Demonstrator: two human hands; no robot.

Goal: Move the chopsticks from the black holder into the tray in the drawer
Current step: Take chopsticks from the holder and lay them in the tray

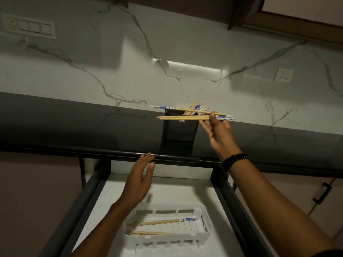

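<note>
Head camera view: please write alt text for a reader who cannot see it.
The right hand pinches several chopsticks over the black holder. The left hand is open over the drawer, whose white tray holds a few more.

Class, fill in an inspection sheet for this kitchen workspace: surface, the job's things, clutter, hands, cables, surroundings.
Surface: dark glossy countertop; open drawer below it.
Job's things: black holder upright on the countertop, remaining chopsticks inside; white tray in the drawer holds a few stored chopsticks.
Clutter: nothing seen.
Hands: right hand pinches the held chopsticks level over the holder; left hand open by the countertop's edge.
Cables: nothing seen.
Surroundings: marble wall; left socket plate; right socket plate; cabinet handle.
</note>
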